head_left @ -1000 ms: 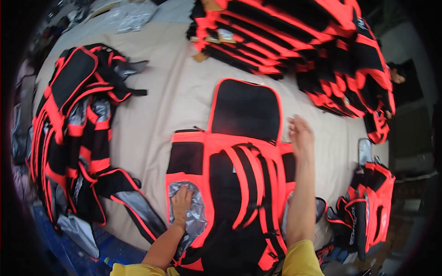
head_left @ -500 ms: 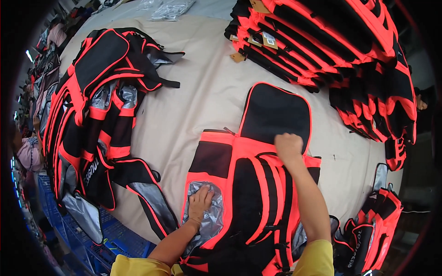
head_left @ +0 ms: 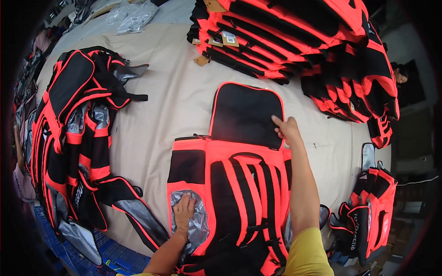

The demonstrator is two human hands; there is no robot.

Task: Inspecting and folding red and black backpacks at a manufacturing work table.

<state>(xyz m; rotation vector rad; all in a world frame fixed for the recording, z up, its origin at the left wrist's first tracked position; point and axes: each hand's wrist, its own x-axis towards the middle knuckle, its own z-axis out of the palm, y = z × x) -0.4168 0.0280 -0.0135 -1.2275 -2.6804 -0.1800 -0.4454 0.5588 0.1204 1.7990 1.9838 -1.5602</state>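
A large black and neon coral backpack (head_left: 219, 198) lies in front of me with its shoulder straps facing up. Its black top flap (head_left: 244, 115), edged in coral, is spread flat at the far end. My left hand (head_left: 184, 210) rests on the crinkled silver lining (head_left: 199, 225) inside the side opening, fingers stretched over it. At the right edge of the flap is my right hand (head_left: 286, 129), fingers pointing left and a little apart. I see nothing held in it. Above the silver opening sits a dark mesh side panel (head_left: 186, 167).
A beige cloth (head_left: 152, 124) covers the table. Similar backpacks (head_left: 73, 138) are heaped at left, beside a blue plastic crate (head_left: 119, 253). A tall stack of backpacks (head_left: 276, 41) with tags stands at far right, another backpack (head_left: 375, 211) at near right. Clear plastic bags (head_left: 136, 18) lie far back.
My right hand has shifted from the flap's lower right corner to its right edge, and its fist has loosened. My view has turned right, so everything appears farther left. My left hand stays in the opening.
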